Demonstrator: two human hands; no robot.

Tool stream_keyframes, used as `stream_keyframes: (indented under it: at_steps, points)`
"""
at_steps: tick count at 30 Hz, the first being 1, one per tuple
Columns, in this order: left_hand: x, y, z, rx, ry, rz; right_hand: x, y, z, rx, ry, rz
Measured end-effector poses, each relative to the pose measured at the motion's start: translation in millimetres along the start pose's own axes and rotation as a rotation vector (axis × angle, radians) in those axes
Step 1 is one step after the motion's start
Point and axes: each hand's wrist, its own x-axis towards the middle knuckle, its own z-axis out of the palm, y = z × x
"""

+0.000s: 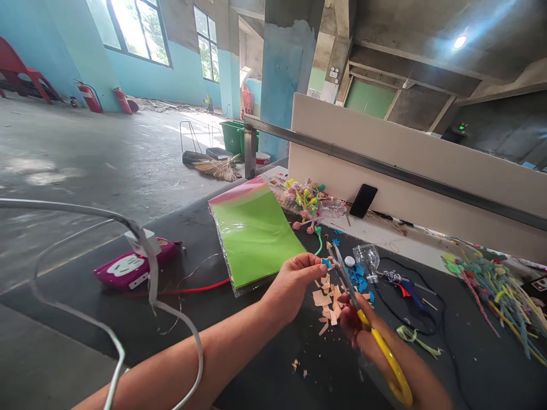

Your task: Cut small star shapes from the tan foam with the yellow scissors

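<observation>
Between the thumb and fingers of my left hand (pixel 287 289) is a small blue star-like cutout (pixel 327 263). My right hand (pixel 371 346) grips scissors (pixel 387 352) with yellow handles, their metal blades pointing up beside the cutout. Whether the blades touch it I cannot tell. Peach-coloured scraps (pixel 322 298) lie below both hands, and blue scraps (pixel 359 278) lie just beyond the scissors. A white bottle cap (pixel 349 261) rests near the blades, next to a cut-off clear plastic bottle top (pixel 366 259).
A packet of green sheets (pixel 260 230) lies behind my left hand. To the right are a blue glue gun (pixel 413 297) with its black cord and a bundle of coloured stems (pixel 499 296). A purple power strip (pixel 137 265) sits left; a phone (pixel 363 200) leans against the divider.
</observation>
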Motion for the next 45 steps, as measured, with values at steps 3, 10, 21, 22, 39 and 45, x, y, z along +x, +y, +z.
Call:
stream_keyframes:
  at_steps: [3,10,21,22,39,45]
  points:
    - [-1.3,0.1,1.3,0.05,-0.027,-0.017,-7.1,-14.6,-9.6,0.052,-0.037,-0.072]
    - [-11.3,-12.9,8.0,0.259,-0.191,-0.139,-30.4,-22.4,10.9,0.078,0.037,-0.392]
    - [-14.5,-17.6,10.8,0.407,-0.245,-0.217,-43.3,-33.3,22.1,0.033,0.084,-0.354]
    - [-14.0,-17.3,10.9,0.399,-0.241,-0.229,-43.0,-33.0,21.3,0.029,0.081,-0.352]
    - [-10.5,-14.4,8.7,0.333,-0.276,-0.266,-34.0,-29.4,8.3,-0.005,0.065,-0.34]
    - [-11.0,-19.8,9.5,0.387,-0.254,-0.286,-31.6,-26.0,11.6,-0.027,0.083,-0.35]
